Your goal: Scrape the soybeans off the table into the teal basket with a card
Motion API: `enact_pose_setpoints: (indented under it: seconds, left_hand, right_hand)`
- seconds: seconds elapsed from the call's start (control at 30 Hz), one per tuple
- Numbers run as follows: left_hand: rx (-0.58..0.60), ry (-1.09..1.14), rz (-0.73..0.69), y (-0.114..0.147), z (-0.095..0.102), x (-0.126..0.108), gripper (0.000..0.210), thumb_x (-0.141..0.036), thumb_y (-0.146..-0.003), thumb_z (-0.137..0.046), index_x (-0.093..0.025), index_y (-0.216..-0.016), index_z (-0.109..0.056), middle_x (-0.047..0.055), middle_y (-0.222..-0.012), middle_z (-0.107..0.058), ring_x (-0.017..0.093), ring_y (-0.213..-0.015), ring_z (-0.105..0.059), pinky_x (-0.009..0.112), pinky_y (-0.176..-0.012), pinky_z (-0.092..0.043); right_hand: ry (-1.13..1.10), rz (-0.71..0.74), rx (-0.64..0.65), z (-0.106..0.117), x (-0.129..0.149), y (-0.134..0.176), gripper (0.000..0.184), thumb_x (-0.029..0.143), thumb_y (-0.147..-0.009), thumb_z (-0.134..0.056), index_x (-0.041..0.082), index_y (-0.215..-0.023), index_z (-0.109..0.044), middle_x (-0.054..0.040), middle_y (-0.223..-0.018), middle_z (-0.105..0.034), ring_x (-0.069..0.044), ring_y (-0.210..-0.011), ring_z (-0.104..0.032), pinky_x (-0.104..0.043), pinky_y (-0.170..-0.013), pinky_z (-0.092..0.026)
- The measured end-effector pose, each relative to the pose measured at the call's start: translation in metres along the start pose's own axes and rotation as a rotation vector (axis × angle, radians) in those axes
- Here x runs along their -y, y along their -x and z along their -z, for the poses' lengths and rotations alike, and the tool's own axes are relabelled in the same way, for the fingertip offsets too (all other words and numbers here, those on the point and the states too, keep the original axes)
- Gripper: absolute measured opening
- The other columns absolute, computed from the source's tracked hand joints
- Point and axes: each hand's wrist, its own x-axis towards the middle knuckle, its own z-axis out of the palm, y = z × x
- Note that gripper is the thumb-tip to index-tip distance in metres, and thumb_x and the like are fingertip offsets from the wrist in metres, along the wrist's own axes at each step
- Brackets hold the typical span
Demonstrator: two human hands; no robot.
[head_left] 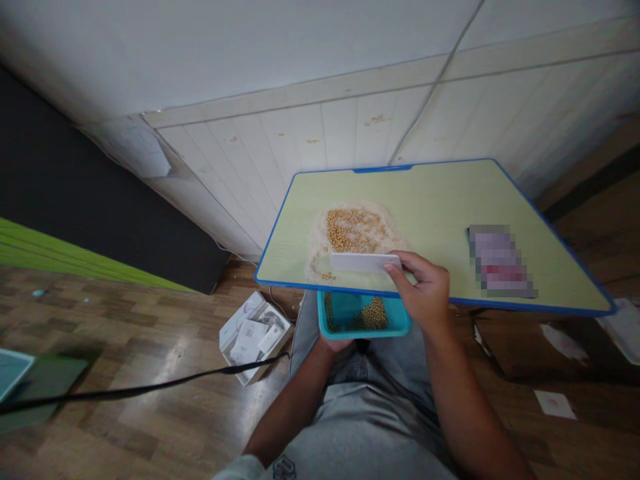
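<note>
My right hand [424,283] pinches one end of a flat white card [361,262], held on edge over the near part of the table. Just beyond the card lies a heap of soybeans [340,233] mixed with pale grains that look like rice [395,230]. A few beans are also on the near side, left of the card. Below the table's front edge, my left hand [337,344] supports a turquoise plastic basket [367,333] from underneath, its fingers mostly hidden. Soybeans [374,313] are piled in the basket's right half, with more along its left side.
The light-green folding table [435,200] has a blue rim and stands against the wall. A blurred-out flat item [500,261] lies on its right side. An open white box [255,337] with papers is on the floor, and a black strap [150,392] crosses at left.
</note>
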Motion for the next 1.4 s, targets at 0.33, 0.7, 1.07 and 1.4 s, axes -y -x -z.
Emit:
enact_pose_setpoints:
  seconds: [0.33, 0.7, 1.07, 1.4]
  left_hand:
    - [0.052, 0.154, 0.071, -0.009, 0.004, 0.002, 0.069, -0.054, -0.13, -0.035, -0.022, -0.167, -0.084, 0.016, -0.164, -0.092, 0.036, -0.189, -0.059, 0.062, -0.164, -0.033]
    - [0.122, 0.022, 0.04, -0.006, 0.003, 0.0, 0.069, -0.06, -0.126, -0.047, -0.025, -0.176, -0.079, 0.013, -0.17, -0.09, 0.035, -0.185, -0.063, 0.06, -0.16, -0.042]
    - [0.157, -0.001, 0.06, 0.003, -0.009, -0.003, 0.073, -0.063, -0.126, -0.045, -0.025, -0.181, -0.074, 0.013, -0.174, -0.088, 0.035, -0.187, -0.061, 0.062, -0.161, -0.04]
    - [0.045, 0.04, 0.038, 0.009, -0.014, 0.0, 0.064, -0.062, -0.126, -0.049, -0.026, -0.161, -0.087, 0.013, -0.166, -0.091, 0.039, -0.184, -0.064, 0.059, -0.157, -0.048]
  right_hand:
    - [-0.029, -0.031, 0.011, -0.003, 0.003, 0.005, 0.025, 0.049, -0.103, -0.097, 0.026, -0.108, -0.102, -0.0076, -0.098, -0.1, -0.031, -0.084, -0.097, -0.039, -0.083, -0.081]
    - [-0.059, -0.085, 0.075, 0.003, 0.003, 0.01, 0.025, 0.049, -0.103, -0.098, 0.026, -0.112, -0.102, -0.0076, -0.099, -0.101, -0.031, -0.083, -0.098, -0.04, -0.082, -0.082]
    - [-0.082, -0.167, -0.041, -0.003, -0.003, 0.005, 0.026, 0.048, -0.101, -0.097, 0.024, -0.112, -0.1, -0.0087, -0.102, -0.101, -0.032, -0.089, -0.098, -0.043, -0.086, -0.083]
    - [-0.097, -0.126, 0.059, -0.021, -0.004, -0.005, 0.029, 0.054, -0.104, -0.094, 0.026, -0.109, -0.099, -0.0077, -0.1, -0.1, -0.031, -0.091, -0.097, -0.044, -0.09, -0.082]
